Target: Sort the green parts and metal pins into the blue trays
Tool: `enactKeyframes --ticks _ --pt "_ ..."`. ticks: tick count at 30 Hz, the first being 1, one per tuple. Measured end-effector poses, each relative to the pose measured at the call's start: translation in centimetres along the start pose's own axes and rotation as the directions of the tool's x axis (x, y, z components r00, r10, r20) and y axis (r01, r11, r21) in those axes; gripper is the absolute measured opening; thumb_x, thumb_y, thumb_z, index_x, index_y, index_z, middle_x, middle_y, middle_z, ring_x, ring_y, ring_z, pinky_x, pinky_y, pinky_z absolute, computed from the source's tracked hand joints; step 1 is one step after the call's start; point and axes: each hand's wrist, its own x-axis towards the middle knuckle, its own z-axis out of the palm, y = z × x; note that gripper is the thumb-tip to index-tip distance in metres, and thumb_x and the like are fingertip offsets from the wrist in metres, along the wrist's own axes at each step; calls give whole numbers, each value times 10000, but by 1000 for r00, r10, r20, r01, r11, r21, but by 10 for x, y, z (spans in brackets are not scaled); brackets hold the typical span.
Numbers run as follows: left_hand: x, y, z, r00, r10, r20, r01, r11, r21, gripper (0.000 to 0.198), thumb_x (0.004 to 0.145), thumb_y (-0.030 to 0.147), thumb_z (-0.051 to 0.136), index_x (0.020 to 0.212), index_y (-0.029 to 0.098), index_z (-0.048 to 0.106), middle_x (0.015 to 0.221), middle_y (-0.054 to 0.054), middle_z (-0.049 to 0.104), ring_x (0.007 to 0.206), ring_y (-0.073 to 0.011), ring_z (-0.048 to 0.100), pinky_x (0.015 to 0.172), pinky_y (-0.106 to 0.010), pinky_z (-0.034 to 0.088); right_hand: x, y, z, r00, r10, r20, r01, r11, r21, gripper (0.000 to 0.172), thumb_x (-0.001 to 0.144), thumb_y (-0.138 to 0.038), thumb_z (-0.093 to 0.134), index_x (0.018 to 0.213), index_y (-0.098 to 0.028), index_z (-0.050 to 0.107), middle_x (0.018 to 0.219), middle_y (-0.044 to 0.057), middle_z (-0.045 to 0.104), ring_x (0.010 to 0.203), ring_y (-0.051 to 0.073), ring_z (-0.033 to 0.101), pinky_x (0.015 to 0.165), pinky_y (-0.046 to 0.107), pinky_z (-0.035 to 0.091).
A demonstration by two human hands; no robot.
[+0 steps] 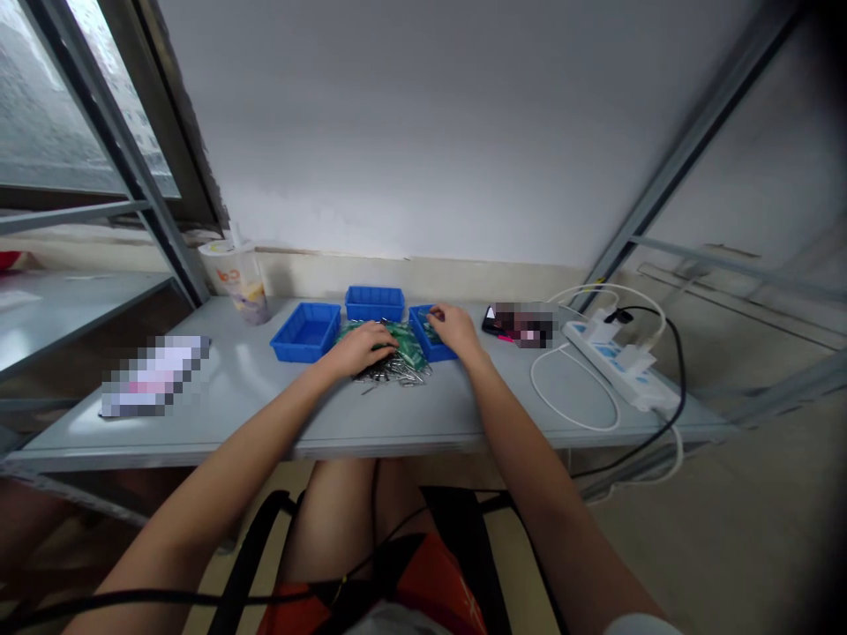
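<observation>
A heap of thin, shiny metal pieces [403,370] lies at the middle of the table, with green-and-clear plastic bags [411,346] under and behind it. My left hand [361,348] rests at the heap's left side, fingers curled together over it; what they hold, if anything, is hidden. Over the right blue bin [440,351], my right hand [456,328] has thumb and fingertips pinched together. Whatever sits in that pinch is too small to name. Something green shows inside this bin, below the fingers. Two more blue bins, a left one [305,333] and a back one [374,304], stand around the heap.
A plastic drink cup with a straw [242,287] stands at the back left. A blurred phone-like slab [155,377] lies at left. Right of the bins are a dark blurred object [522,324], a white power strip [622,366] and looping cables [575,423]. Metal posts frame the table.
</observation>
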Motion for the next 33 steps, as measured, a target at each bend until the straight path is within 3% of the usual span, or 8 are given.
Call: enactKeyframes --ticks 4,7,12,17,22,26,29,33 --pt "1 5 -5 992 -48 -117 43 998 -44 193 886 288 479 944 196 637 955 -55 641 941 -192 559 859 -332 435 1 -9 -2 991 -79 -105 91 989 114 206 822 -267 510 921 -163 658 868 77 678 799 177 599 767 292 436" --pt "2 9 -10 950 -185 -251 155 979 -134 180 877 293 478 918 183 614 910 -44 645 852 -171 586 782 -297 462 -1 -18 -3 980 -131 -150 167 952 258 219 837 -304 499 888 -165 660 851 59 681 778 164 602 760 278 439" --pt "1 6 -13 835 -384 -394 287 915 -284 123 834 270 516 866 174 585 749 0 630 682 -131 584 661 -244 455 -12 -39 -4 958 -286 -34 273 865 420 342 895 -419 407 893 -182 653 831 29 676 769 156 595 729 259 428" --pt "1 3 -15 782 -440 -441 310 889 -337 110 816 256 524 851 166 578 659 21 588 586 -105 526 587 -225 406 -20 -52 1 920 -388 45 326 826 460 305 873 -435 458 913 -185 628 868 27 650 770 145 569 705 250 414" --pt "2 3 -16 786 -443 -431 261 870 -418 141 812 286 540 862 162 588 675 11 583 604 -109 516 595 -233 403 -20 -53 4 943 -328 62 277 872 404 265 840 -414 510 755 -179 598 640 -10 554 592 117 476 587 234 368" --pt "4 1 -14 810 -466 -356 239 817 -525 235 787 335 588 942 159 575 708 1 591 627 -118 526 602 -239 413 -18 -53 3 963 -266 53 209 851 482 252 835 -403 505 730 -185 574 622 -18 532 580 117 464 573 235 368" --pt "4 -1 -12 842 -457 -287 264 813 -520 235 760 353 627 872 153 573 677 9 565 613 -112 504 591 -235 398 -17 -52 4 970 -238 48 178 831 527 251 827 -408 510 716 -190 568 612 -23 516 591 120 470 587 240 381" --pt "3 1 -13 850 -446 -280 259 816 -516 211 782 360 604 800 155 556 644 20 517 592 -104 474 578 -234 378 -16 -51 7 974 -219 65 137 786 603 293 770 -401 588 988 -207 583 658 -32 534 625 129 500 616 253 409"
